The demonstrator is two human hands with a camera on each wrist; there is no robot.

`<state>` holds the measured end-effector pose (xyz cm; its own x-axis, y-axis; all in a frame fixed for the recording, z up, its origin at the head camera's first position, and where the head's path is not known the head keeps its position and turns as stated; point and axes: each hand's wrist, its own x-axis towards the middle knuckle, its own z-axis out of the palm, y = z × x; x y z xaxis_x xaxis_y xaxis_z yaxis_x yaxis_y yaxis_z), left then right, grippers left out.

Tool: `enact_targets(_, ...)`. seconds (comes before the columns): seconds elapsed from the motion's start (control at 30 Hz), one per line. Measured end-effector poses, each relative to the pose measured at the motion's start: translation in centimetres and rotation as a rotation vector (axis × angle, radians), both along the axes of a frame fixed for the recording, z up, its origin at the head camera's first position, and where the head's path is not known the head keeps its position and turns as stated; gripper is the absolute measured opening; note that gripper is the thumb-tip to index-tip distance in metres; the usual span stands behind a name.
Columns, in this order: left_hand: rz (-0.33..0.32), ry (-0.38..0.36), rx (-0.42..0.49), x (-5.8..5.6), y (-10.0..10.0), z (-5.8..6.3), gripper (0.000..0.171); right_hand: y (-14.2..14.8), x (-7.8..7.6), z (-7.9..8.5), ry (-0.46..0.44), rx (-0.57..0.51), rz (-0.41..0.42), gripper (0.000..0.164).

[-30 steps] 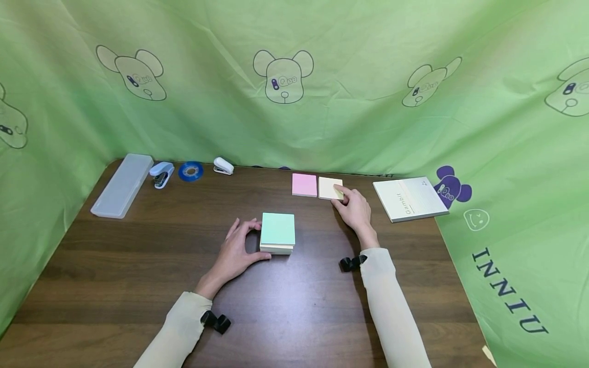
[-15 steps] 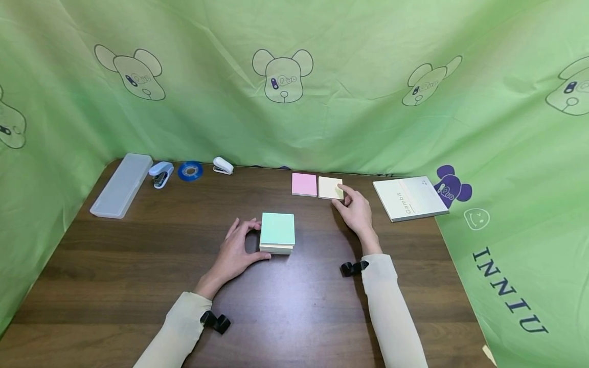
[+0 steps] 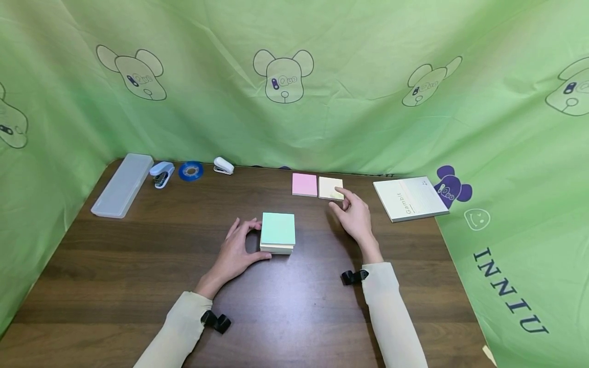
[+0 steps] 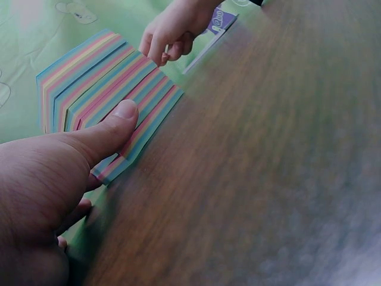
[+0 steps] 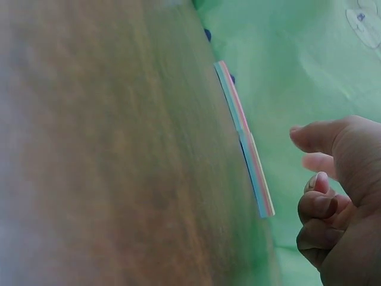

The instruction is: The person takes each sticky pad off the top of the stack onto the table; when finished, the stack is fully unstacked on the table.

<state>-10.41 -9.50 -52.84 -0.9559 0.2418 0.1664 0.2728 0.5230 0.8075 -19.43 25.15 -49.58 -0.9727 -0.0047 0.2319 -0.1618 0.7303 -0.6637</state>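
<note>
A stack of sticky note pads (image 3: 278, 229), mint green on top, stands in the middle of the table. My left hand (image 3: 234, 251) holds it from the left, with the thumb on the near side. Striped coloured layers of the stack (image 4: 110, 83) show in the left wrist view. My right hand (image 3: 356, 215) hovers by the near right corner of a pale yellow sticky note pad (image 3: 329, 188), nothing between thumb and index finger. Left of that pad lies a pink sticky note pad (image 3: 304, 184). Seen edge-on in the right wrist view, both pads have layered colours.
Along the back left are a translucent pencil case (image 3: 123, 186), a light blue stapler (image 3: 161, 175), a roll of blue tape (image 3: 190, 171) and a small white stapler (image 3: 223, 165). A white notebook (image 3: 410, 198) lies right. Green curtain (image 3: 285, 138) hangs behind the table.
My right hand has drawn back slightly toward me and lifted off the yellow pad, which stays next to the pink one. The left hand and stack have not moved.
</note>
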Motion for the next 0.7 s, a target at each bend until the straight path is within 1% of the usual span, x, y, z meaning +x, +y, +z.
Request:
enact_targets(0.27, 0.002, -0.003, 0.007, 0.1, 0.0, 0.1, 0.074, -0.9, 1.2, 0.6, 0.014, -0.025, 0.038, 0.048)
enact_targets(0.4, 0.006, -0.005, 0.001, 0.0, 0.0, 0.0, 0.072, -1.4, 1.7, 0.9, 0.026, -0.056, 0.059, 0.046)
enact_targets(0.7, 0.009, -0.004, -0.005, 0.0, 0.0, 0.0, 0.072, -3.0, 3.0, 2.0, 0.021, -0.196, 0.146, 0.045)
